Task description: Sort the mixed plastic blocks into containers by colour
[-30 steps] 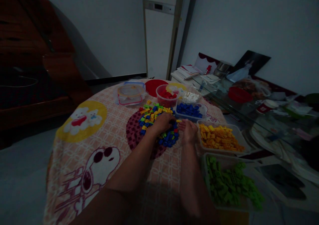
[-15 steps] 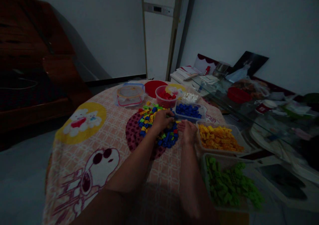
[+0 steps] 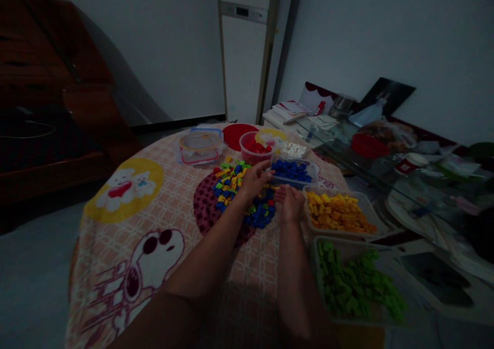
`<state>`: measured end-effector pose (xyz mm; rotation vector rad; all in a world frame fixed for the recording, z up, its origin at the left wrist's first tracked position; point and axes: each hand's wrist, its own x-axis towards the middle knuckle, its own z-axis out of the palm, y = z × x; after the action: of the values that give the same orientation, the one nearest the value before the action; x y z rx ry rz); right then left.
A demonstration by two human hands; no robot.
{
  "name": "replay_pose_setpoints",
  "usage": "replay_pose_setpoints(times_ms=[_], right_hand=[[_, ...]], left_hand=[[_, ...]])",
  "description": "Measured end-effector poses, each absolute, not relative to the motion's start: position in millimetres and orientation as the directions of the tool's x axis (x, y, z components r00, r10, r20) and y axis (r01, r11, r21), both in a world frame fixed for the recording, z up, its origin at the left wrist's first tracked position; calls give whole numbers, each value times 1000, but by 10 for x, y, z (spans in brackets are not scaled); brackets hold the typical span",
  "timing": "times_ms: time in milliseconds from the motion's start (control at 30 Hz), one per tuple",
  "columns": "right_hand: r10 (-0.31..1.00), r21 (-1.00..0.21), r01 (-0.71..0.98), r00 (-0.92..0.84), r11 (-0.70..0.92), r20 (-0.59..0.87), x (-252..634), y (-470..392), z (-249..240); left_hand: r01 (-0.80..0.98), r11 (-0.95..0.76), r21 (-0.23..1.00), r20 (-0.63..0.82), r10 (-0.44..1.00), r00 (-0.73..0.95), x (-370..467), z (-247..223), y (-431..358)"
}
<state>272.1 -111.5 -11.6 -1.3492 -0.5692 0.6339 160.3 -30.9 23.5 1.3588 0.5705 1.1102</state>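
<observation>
A mixed pile of toy building bricks [image 3: 231, 184], in blue, yellow, green and red, lies on a dark red patch of the tablecloth. My left hand [image 3: 253, 180] is above the pile's right side, its fingers apart and pointing at the clear box of blue bricks [image 3: 291, 180]; I see nothing in them. My right hand [image 3: 291, 203] rests at the pile's right edge with its fingers curled. A yellow brick [image 3: 275, 187] shows at its fingertips. Just right of this hand is a clear box of yellow bricks [image 3: 339, 212].
A box of green bricks [image 3: 358, 282] stands at the near right. Behind the pile are a round tub of red bricks [image 3: 257, 156], white bricks [image 3: 294, 150], a red disc [image 3: 238, 137] and stacked clear containers [image 3: 199, 148]. A cluttered glass table [image 3: 358, 176] flanks the right side.
My left hand has lifted slightly from the pile toward the blue box, and its fingers have spread. My right hand has stayed almost in place.
</observation>
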Motion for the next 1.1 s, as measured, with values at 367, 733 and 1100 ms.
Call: replay_pose_setpoints(times_ms=[367, 733, 1100], right_hand=[[650, -973, -189, 758, 133, -58, 2683, -1115, -29], [658, -968, -223, 747, 115, -94, 2693, -1110, -33], [656, -971, -214, 750, 109, -91, 2695, -1104, -44]], left_hand=[[477, -492, 728, 236, 833, 500, 1494, 368, -374], [633, -661, 404, 97, 718, 689, 1589, 390, -560], [523, -647, 555, 175, 706, 686, 1558, 300, -443]])
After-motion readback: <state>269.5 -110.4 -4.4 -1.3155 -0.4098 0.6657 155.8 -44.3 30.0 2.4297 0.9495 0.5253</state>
